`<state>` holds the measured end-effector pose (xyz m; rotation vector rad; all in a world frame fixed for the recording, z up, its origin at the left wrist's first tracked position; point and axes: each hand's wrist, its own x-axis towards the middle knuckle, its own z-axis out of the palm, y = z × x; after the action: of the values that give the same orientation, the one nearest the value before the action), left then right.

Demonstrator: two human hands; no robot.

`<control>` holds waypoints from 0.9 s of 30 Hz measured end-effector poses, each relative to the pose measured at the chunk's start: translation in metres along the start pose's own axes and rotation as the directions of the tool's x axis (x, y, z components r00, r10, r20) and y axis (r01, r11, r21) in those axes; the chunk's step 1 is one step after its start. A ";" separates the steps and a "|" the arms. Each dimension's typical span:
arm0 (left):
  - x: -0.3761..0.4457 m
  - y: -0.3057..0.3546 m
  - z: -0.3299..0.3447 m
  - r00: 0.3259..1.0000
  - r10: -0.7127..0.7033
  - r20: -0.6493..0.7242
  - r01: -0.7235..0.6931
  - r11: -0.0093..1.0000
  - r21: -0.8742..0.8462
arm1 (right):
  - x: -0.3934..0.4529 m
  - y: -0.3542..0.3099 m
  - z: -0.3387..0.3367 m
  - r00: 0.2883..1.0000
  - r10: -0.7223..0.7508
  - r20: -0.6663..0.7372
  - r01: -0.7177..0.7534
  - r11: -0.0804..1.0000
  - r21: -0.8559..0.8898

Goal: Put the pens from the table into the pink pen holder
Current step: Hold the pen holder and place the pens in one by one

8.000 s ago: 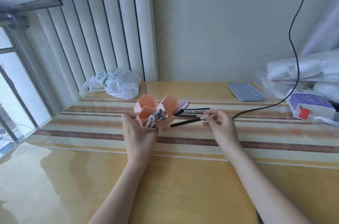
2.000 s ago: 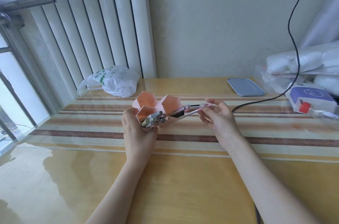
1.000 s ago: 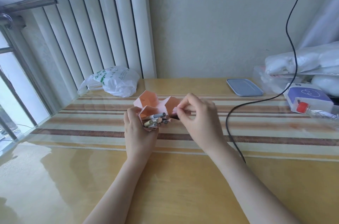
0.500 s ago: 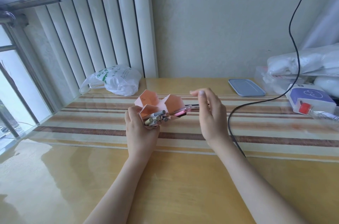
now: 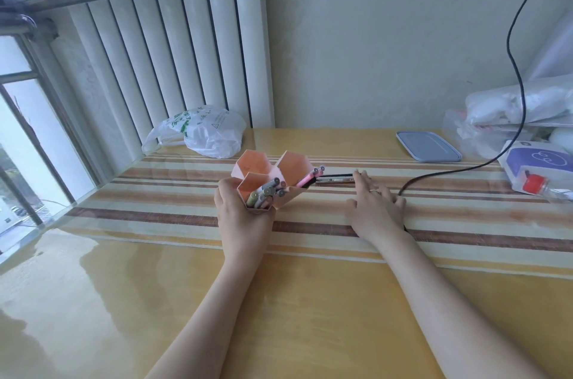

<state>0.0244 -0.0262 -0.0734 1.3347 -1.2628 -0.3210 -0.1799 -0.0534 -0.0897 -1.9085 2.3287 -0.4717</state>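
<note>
Currently, the left hand (image 5: 245,217) is wrapped around the near side of the pink pen holder (image 5: 269,183), tilting it so that its openings face the person and slightly right. The right hand (image 5: 373,208) lies flat and spread on the table (image 5: 310,301), grasping nothing; its fingertips (image 5: 359,175) touch or nearly touch the ends of two pens (image 5: 336,178) that lie on the striped surface just right of the holder.

The step in hand appears to be picking up these remaining pens. To do it well, the right hand should pinch one pen near its middle, lift it clear of the table, and feed it end-first into an open cell. The left hand should keep the holder tilted no further, as the loaded pens could slide out.

The holder is a cluster of hexagonal pink cells. The nearest cell is packed with grey-capped pens (image 5: 266,192); a right-hand cell holds a pink pen (image 5: 305,181) and others, protruding toward the right. The two rear cells look empty. The holder sits mid-table, on the striped band.
</note>
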 end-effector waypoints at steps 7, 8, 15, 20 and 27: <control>0.001 -0.001 0.001 1.000 0.005 -0.018 -0.006 1.000 -0.011 | 0.024 -0.012 0.002 0.959 -0.247 -0.136 0.238 0.968 -0.077; 0.001 -0.001 0.001 1.000 0.005 -0.018 -0.005 1.000 -0.011 | 0.030 -0.012 0.004 0.961 -0.264 -0.083 0.258 0.963 -0.073; 0.001 -0.001 0.001 1.000 -0.012 -0.022 0.012 1.000 -0.017 | 0.045 -0.013 0.007 0.954 -0.285 -0.094 0.285 0.958 -0.007; 0.002 -0.002 0.001 1.000 0.011 -0.024 -0.011 1.000 -0.020 | 0.039 -0.015 0.002 0.958 -0.285 -0.033 0.287 0.954 0.089; 0.003 -0.004 -0.002 1.000 -0.009 -0.025 0.008 1.000 -0.019 | -0.008 -0.011 -0.012 0.920 -0.388 0.055 0.377 0.915 0.146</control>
<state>0.0289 -0.0293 -0.0748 1.3249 -1.2307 -0.3202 -0.1708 -0.0449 -0.0756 -2.2739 1.8195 -0.5500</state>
